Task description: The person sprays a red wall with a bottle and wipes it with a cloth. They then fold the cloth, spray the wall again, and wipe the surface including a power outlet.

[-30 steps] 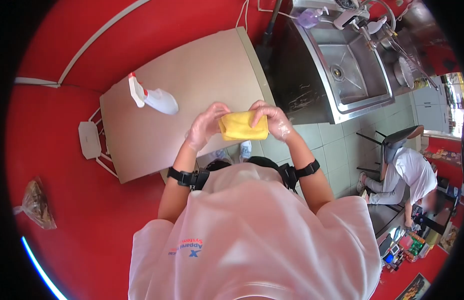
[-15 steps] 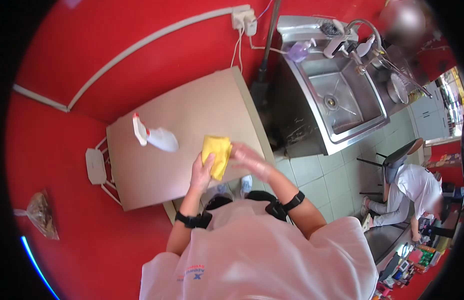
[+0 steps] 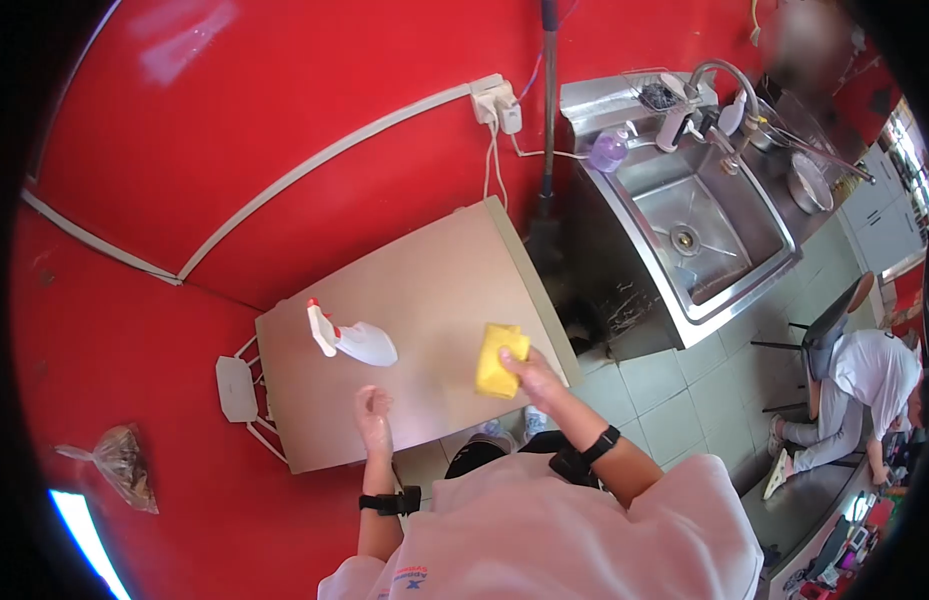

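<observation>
A folded yellow cloth (image 3: pixel 497 365) is gripped in my right hand (image 3: pixel 532 378), thumb on its upper face, over the right part of the beige table (image 3: pixel 424 290). My left hand (image 3: pixel 374 415) is at the table's near edge, empty, its fingers loosely bent and apart. Beyond it, a white spray bottle (image 3: pixel 366 343) with a red-and-white trigger head lies on the tabletop. My left hand is the nearer of the two to that bottle.
Right of the table stands a steel sink (image 3: pixel 684 230) with a purple soap bottle (image 3: pixel 609 150) at its corner. A white chair (image 3: pixel 236 390) touches the table's left side. Another person (image 3: pixel 864 380) bends forward at the far right beside a black chair (image 3: pixel 834 325).
The yellow cloth has passed from my left hand to my right. My hands have moved apart, and the view has shifted, so the table appears lower.
</observation>
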`<state>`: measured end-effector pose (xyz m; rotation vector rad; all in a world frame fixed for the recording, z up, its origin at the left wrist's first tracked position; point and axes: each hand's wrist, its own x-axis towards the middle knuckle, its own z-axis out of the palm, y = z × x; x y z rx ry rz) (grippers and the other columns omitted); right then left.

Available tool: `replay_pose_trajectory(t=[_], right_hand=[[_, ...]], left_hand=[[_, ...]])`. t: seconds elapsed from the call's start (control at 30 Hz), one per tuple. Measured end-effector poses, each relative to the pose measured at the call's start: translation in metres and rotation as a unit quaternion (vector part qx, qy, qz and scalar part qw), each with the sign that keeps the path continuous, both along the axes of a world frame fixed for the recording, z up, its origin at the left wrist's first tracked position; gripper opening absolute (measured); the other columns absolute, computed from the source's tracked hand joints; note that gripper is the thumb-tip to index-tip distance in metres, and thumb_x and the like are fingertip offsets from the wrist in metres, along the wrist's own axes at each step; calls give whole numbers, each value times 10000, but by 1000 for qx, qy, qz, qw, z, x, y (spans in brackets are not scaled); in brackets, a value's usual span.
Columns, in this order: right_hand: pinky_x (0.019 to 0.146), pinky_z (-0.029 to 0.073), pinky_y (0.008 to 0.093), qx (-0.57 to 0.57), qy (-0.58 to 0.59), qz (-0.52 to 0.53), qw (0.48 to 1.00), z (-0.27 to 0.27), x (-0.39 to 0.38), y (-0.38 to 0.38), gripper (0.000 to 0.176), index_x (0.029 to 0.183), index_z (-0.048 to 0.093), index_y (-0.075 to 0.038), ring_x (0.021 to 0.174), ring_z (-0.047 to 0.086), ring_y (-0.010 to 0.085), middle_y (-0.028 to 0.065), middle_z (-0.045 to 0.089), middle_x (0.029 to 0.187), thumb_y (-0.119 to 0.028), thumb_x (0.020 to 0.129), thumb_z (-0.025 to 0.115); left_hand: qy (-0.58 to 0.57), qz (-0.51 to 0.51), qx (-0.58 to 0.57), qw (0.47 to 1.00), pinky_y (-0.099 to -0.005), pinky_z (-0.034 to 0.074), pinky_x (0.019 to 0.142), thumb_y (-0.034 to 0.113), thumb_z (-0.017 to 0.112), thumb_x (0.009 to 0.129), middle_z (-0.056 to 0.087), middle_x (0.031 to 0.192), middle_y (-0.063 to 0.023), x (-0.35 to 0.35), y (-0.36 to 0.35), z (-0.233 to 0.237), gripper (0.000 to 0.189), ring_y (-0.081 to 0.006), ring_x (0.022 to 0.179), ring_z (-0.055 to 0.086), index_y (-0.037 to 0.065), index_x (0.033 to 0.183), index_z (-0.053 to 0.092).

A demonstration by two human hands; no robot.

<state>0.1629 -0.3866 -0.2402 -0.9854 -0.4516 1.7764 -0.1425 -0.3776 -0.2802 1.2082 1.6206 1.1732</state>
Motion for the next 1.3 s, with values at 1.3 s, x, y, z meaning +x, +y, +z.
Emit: replay_pose_trajectory(t=[1.3], right_hand=[[806,473,316,-41,-117,-97,988,-21,60,69,394,1169,491,-18,913,587,174,59,595,1034,-207,852,630]], left_hand=[[-109,52,183,976,-221,429,630,-51,595,753,451,839,9,23,129,28,254,-64,687,457,59,957,491]])
